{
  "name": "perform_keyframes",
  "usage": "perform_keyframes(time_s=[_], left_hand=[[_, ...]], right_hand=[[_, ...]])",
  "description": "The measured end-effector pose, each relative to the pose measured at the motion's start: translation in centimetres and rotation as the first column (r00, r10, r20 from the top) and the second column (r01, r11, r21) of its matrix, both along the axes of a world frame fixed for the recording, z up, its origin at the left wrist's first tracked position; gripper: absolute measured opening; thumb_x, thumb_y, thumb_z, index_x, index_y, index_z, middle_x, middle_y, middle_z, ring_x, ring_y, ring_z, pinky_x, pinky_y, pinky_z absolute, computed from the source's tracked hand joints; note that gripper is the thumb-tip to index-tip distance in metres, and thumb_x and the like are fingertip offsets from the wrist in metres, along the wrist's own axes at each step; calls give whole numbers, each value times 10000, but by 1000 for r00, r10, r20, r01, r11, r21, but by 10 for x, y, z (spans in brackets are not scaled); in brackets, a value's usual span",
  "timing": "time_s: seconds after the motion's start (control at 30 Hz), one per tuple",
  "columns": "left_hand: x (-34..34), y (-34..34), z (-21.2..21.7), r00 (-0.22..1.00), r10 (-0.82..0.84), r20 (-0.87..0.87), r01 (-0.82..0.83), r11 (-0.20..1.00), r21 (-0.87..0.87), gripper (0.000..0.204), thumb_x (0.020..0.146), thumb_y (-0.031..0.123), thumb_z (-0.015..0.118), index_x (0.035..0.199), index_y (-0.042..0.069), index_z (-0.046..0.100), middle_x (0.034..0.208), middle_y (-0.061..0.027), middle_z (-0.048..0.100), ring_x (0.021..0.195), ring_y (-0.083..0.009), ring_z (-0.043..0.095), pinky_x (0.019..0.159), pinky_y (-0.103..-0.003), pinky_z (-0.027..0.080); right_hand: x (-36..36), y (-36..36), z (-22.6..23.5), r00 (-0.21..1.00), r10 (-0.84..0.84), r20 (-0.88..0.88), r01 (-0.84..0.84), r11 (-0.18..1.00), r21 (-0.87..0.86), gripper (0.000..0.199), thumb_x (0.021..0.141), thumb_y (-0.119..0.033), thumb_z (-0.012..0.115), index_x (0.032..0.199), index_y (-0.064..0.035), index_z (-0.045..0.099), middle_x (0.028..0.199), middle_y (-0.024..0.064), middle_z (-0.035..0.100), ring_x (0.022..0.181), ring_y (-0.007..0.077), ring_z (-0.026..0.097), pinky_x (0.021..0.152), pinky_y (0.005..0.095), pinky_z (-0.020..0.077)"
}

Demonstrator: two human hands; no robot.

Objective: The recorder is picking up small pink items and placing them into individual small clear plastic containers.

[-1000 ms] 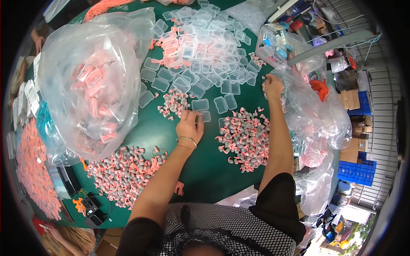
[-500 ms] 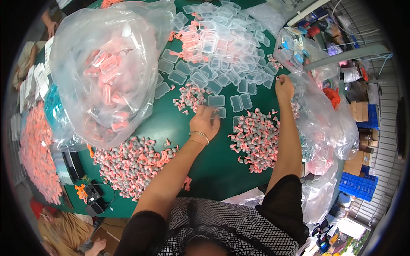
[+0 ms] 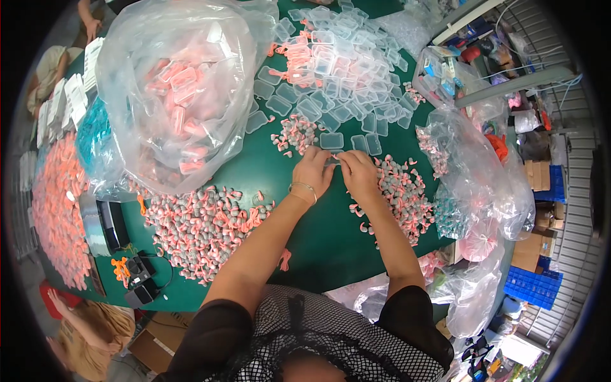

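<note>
My left hand [image 3: 312, 172] and my right hand [image 3: 358, 174] meet over the middle of the green table. The left fingers grip a small clear plastic box [image 3: 331, 163], mostly hidden by the hands. My right fingertips pinch a small pink piece [image 3: 336, 156] at the box. Just beyond lie several clear boxes [image 3: 331, 141]. A small heap of pink-and-grey curved pieces [image 3: 295, 133] sits beyond my left hand. Another heap of these pieces [image 3: 407, 200] spreads beside my right forearm, and a bigger heap [image 3: 197, 229] lies left of my left forearm.
A large clear bag [image 3: 178, 95] of packed pink boxes stands at the far left. Beyond my hands is a pile of clear boxes [image 3: 350, 70] with pink cords [image 3: 298, 60]. Plastic bags [image 3: 484, 172] line the right edge. A black device [image 3: 141, 274] sits near-left; a person [image 3: 95, 331] is beside it.
My right hand has come in from the far right to meet my left hand at the clear box, now with a pink piece at its fingertips. The view has shifted slightly.
</note>
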State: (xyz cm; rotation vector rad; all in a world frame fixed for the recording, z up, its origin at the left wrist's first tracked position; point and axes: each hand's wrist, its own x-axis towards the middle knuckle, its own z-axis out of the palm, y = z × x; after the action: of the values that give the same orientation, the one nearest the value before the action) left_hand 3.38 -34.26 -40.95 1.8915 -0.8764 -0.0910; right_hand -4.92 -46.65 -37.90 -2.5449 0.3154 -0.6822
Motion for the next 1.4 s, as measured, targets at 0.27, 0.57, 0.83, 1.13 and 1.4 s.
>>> perform_keyframes(time_s=[0.27,0.57,0.83,1.13,1.4], left_hand=[[2,0,2,998,-19,-64,21,999,39,217,777,109,702,968,66,606,950,-110,556,716,-306,607,624,-395,498],[2,1,-3,996,-69,-51,69,998,10,180,798,106,669,959,84,594,988,-106,534,830,-329,602,674,-430,503],[2,3,-2,999,-41,-24,41,999,-10,213,772,102,700,956,67,598,981,-119,564,792,-328,612,665,-416,510],[-1,0,-6,997,-59,-52,59,998,13,233,784,107,686,999,82,599,984,-118,551,790,-334,612,668,-418,520],[2,1,-7,996,-40,-75,38,999,-20,190,789,96,677,967,71,615,957,-110,549,789,-327,604,666,-412,516]], right_hand=[[-2,2,-2,999,47,17,-44,985,-167,141,773,-21,659,909,-57,652,877,74,629,839,284,597,746,396,471],[2,-10,6,994,71,-84,-74,996,-39,82,764,-38,673,843,-55,657,837,89,615,813,307,567,714,407,472],[67,-32,44,993,61,-98,-66,996,-55,155,804,-70,619,956,-84,650,860,97,628,842,324,577,722,408,471],[221,-27,26,977,139,-162,-195,888,-416,330,723,-215,732,1034,-131,664,1154,17,591,1167,236,470,941,526,315],[234,-43,17,977,107,-182,-176,891,-419,304,702,-182,730,1000,-143,684,1118,-6,595,1162,235,464,985,549,256]])
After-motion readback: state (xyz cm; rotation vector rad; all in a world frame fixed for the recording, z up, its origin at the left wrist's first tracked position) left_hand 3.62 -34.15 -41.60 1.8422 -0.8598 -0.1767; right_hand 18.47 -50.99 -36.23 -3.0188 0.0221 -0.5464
